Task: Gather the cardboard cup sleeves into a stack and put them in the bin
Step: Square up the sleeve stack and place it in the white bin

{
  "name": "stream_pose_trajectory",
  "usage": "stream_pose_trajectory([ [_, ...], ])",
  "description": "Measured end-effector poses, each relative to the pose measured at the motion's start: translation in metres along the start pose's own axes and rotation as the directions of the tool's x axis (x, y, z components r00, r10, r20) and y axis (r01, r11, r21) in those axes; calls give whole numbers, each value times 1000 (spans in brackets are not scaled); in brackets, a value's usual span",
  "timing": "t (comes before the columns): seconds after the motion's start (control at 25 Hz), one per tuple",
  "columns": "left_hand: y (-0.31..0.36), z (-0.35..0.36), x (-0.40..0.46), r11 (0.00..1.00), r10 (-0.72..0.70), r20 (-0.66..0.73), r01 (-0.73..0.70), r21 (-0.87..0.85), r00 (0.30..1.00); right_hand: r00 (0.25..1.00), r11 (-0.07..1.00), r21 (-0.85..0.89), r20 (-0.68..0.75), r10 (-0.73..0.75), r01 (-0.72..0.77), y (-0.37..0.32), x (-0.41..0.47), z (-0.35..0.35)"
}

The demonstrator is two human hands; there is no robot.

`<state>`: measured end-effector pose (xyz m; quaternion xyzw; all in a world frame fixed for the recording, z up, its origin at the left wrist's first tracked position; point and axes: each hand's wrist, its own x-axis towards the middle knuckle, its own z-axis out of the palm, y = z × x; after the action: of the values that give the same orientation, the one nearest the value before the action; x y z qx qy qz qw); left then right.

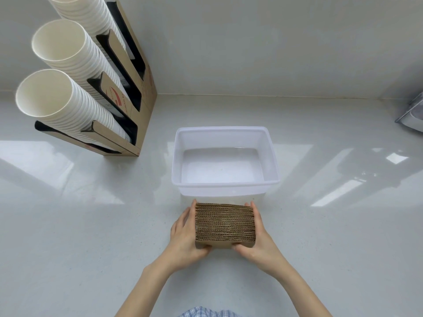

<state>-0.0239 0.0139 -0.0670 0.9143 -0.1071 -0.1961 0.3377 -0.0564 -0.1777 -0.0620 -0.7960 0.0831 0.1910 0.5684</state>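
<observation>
Sleeves (225, 223) gathered into stack, clamped between left hand (185, 234) and right hand (256, 234); bin (225, 183) just beyond, empty; transfer left

One stack of cardboard cup sleeves (225, 223), layers too many and too fine to count. One translucent plastic bin (225, 184). Two hands: left hand (186, 236), right hand (256, 239). Three stacks of white paper cups (57, 97), individual cups too many to count. One cardboard cup dispenser (137, 88). One worktop (91, 225). One partly visible object (412, 115) at right edge, kind unclear.
</observation>
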Motion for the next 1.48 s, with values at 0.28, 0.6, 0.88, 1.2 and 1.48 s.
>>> stream_pose_trajectory([
  [0.28, 0, 9, 3, 998, 25, -39, -27, -64, 999, 995, 999, -8, -96, -33, 32, -1, -2, -1],
  [0.6, 4, -4, 2, 998, 27, -5, -28, -58, 1000, 997, 994, -99, -44, -58, 53, -5, -1, -9],
  [0.88, 4, -7, 5, 995, 10, -10, -11, -100, 1000, 998, 987, -155, -51, -45, 37, -6, 1, -12],
  [1.2, 7, -13, 9, 999, 22, 24, -21, -33, 999, 999, 984, -175, -39, -36, 29, -12, 2, -16],
  [1.48, 10, -16, 9, 998, 68, 46, -69, 12, 997, 995, 927, -364, 16, -96, 95, -23, 2, -18],
])
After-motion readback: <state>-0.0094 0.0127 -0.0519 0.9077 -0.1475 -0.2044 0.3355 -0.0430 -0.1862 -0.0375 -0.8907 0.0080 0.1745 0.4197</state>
